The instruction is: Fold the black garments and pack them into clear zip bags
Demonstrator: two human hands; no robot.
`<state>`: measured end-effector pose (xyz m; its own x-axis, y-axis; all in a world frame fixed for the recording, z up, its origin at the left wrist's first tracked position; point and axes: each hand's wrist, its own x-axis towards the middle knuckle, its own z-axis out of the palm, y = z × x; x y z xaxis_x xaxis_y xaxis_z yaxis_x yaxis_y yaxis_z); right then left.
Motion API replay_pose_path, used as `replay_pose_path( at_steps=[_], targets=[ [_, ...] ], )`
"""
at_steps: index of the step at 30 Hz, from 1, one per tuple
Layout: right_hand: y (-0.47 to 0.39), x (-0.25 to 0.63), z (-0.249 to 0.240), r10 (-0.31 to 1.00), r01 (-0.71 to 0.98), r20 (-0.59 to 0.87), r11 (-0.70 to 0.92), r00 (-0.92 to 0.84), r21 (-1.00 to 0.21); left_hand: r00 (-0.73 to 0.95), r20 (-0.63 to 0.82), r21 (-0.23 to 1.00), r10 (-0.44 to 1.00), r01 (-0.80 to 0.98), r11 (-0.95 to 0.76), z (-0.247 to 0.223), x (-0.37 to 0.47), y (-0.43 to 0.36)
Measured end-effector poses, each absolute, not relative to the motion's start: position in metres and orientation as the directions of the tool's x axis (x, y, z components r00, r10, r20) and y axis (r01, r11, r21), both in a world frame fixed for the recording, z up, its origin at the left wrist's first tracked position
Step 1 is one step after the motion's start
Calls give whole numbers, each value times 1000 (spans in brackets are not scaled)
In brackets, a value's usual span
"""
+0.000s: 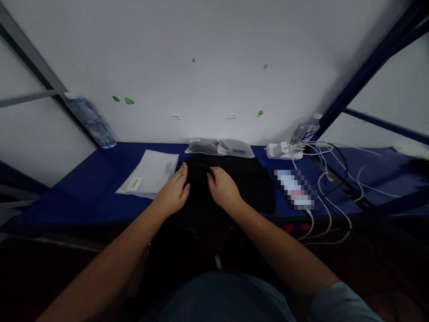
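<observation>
A folded piece of black cloth (253,185) lies on the blue tabletop (80,183), its near part hanging over the front edge. My left hand (172,192) rests against the cloth's left side, fingers stretched and thumb apart. On the right, my right hand (224,185) pinches a raised fold of the same cloth between thumb and curled fingers. Just left of my left hand is a flat frosted plastic bag (150,167) with a white label. What kind of garment the cloth may be is too dark to tell.
Two clear packets (219,147) lie by the wall. Plastic bottles stand at the left (90,120) and right (306,129). Right of the cloth are a power strip (284,151), a blurred-out phone (296,190) and tangled white cables (330,210). Metal frame posts flank the table.
</observation>
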<state>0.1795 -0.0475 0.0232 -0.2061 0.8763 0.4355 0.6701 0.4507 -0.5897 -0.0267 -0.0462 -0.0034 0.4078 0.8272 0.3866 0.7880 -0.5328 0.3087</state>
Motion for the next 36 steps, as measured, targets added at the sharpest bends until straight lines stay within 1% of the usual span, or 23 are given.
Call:
replay_pose_path(
  at_steps=[2, 4, 7, 9, 11, 14, 17, 19, 22, 24, 25, 27, 29, 31, 33, 36],
  targets=[
    [-49, 193, 25, 887, 636, 452, 404, -97, -657, 451, 388, 246, 804, 790, -562, -2, -21, -47],
    [-52, 206, 25, 899, 605, 438, 354, -10, -713, 537, 351, 185, 767, 763, -619, -2, -15, -46],
    [-56, 220, 21, 905, 550, 423, 332, 44, -767, 618, 257, 155, 743, 733, -663, 0, -8, -44],
    [-59, 224, 19, 900, 525, 435, 371, -2, -766, 620, 211, 163, 756, 740, -652, 3, -5, -43],
    [-59, 223, 20, 892, 527, 442, 421, -92, -739, 628, 186, 176, 755, 735, -655, 7, -4, -42],
    [-57, 218, 25, 893, 609, 397, 439, -213, -661, 652, 178, 175, 737, 716, -675, 13, -6, -39],
    [-53, 215, 33, 898, 668, 371, 428, -237, -609, 594, 159, 138, 788, 777, -614, 18, -7, -31],
    [-50, 220, 34, 905, 665, 397, 392, -153, -635, 515, 132, 156, 847, 833, -531, 20, -6, -24],
    [-52, 237, 30, 914, 648, 392, 239, 101, -723, 440, 71, 170, 895, 879, -446, 22, 0, -14],
    [-58, 253, 24, 915, 641, 316, 87, 252, -763, 435, 37, 121, 900, 892, -436, 22, 6, -12],
    [-61, 261, 21, 913, 645, 273, 14, 303, -764, 436, 28, 91, 899, 895, -437, 23, 8, -12],
    [-68, 273, 16, 913, 674, 213, -86, 348, -733, 419, 40, 57, 907, 906, -420, 24, 14, -14],
    [-73, 280, 15, 914, 718, 190, -141, 360, -682, 379, 64, 78, 923, 920, -383, 26, 17, -16],
    [-74, 283, 17, 911, 751, 191, -166, 364, -640, 326, 81, 143, 942, 932, -334, 26, 20, -14],
    [-71, 282, 20, 922, 766, 185, -158, 341, -623, 279, 82, 218, 957, 931, -291, 26, 23, -7],
    [-62, 280, 22, 964, 761, 128, -100, 234, -641, 258, 97, 324, 961, 905, -276, 23, 28, 4]
  ],
)
